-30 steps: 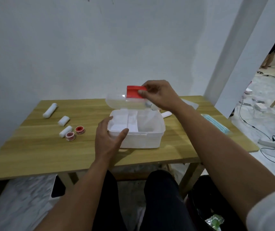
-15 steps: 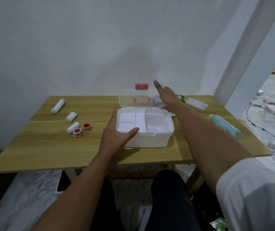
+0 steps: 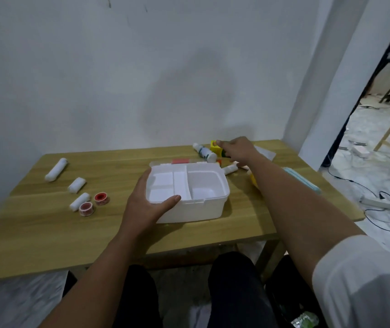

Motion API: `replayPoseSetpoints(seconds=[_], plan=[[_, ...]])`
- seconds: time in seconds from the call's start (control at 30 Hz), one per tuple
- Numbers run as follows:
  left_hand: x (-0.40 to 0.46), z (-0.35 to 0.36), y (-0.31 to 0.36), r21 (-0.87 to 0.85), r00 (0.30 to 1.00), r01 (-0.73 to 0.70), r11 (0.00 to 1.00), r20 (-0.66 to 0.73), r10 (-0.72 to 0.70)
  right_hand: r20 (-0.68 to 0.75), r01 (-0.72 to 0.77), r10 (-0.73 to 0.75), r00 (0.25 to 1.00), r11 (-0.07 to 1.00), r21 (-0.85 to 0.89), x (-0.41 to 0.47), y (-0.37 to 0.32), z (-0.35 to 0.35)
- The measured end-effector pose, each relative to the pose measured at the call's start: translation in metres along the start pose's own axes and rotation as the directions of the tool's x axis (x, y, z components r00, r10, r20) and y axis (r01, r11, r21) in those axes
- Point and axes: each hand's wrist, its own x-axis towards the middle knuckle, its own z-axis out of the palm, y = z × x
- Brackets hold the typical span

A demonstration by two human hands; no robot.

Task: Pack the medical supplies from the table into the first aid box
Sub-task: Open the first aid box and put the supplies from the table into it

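Observation:
The white first aid box stands open mid-table, its divided tray bare and its lid with a red handle lying flat behind it. My left hand grips the box's front left corner. My right hand reaches behind the box, with fingers closed on a small yellow box. Beside it lie a white bottle and a white tube. Three gauze rolls and two red tape rolls lie at the left. A stack of blue face masks lies at the right.
The wooden table stands against a white wall. A white packet lies at the back right, and something yellow shows under my right forearm. On the floor at right are a power strip and cables.
The lid swung from upright to flat behind the box. My right hand let go of the red handle and moved right to the yellow box. My left hand stayed on the box.

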Motion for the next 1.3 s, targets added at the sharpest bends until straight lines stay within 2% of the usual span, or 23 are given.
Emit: replayPoseSetpoints(seconds=[0.1, 0.2, 0.33, 0.57, 0.7, 0.9, 1.03, 1.17, 1.3], plan=[[0.007, 0.000, -0.005, 0.006, 1.000, 0.014, 1.000, -0.012, -0.014, -0.047, 0.083, -0.094, 0.994, 0.976, -0.201, 0.018, 0.016, -0.017], [0.013, 0.004, -0.005, -0.014, 0.999, 0.011, 1.000, -0.036, -0.011, -0.060, 0.099, -0.126, 0.990, 0.938, -0.334, 0.035, 0.028, -0.023], [0.021, 0.010, -0.005, -0.004, 0.999, -0.007, 1.000, -0.048, 0.006, 0.031, 0.141, -0.146, 0.989, 0.848, -0.512, 0.060, 0.037, -0.018], [0.023, 0.007, 0.001, -0.018, 0.999, -0.005, 1.000, 0.045, 0.005, 0.170, 0.170, -0.075, 0.983, 0.730, -0.662, 0.089, 0.034, 0.001], [0.023, 0.000, 0.005, -0.090, 0.989, -0.026, 0.996, 0.145, 0.039, 0.139, 0.140, -0.055, 0.989, 0.661, -0.737, 0.105, 0.039, 0.005], [0.019, -0.001, 0.005, -0.154, 0.991, 0.003, 0.988, 0.135, 0.018, 0.140, 0.159, -0.084, 0.987, 0.683, -0.713, 0.109, 0.038, -0.004], [0.023, -0.005, 0.012, -0.110, 0.985, -0.025, 0.994, 0.167, 0.044, 0.105, 0.170, -0.136, 0.985, 0.710, -0.684, 0.091, 0.026, -0.019], [0.029, -0.012, 0.020, -0.049, 0.967, -0.067, 0.997, 0.244, 0.077, 0.090, 0.187, -0.167, 0.982, 0.775, -0.604, 0.062, 0.001, -0.043], [0.033, -0.016, 0.026, -0.023, 0.955, -0.045, 0.999, 0.292, 0.050, 0.175, 0.201, -0.135, 0.975, 0.869, -0.452, 0.029, -0.027, -0.062]])
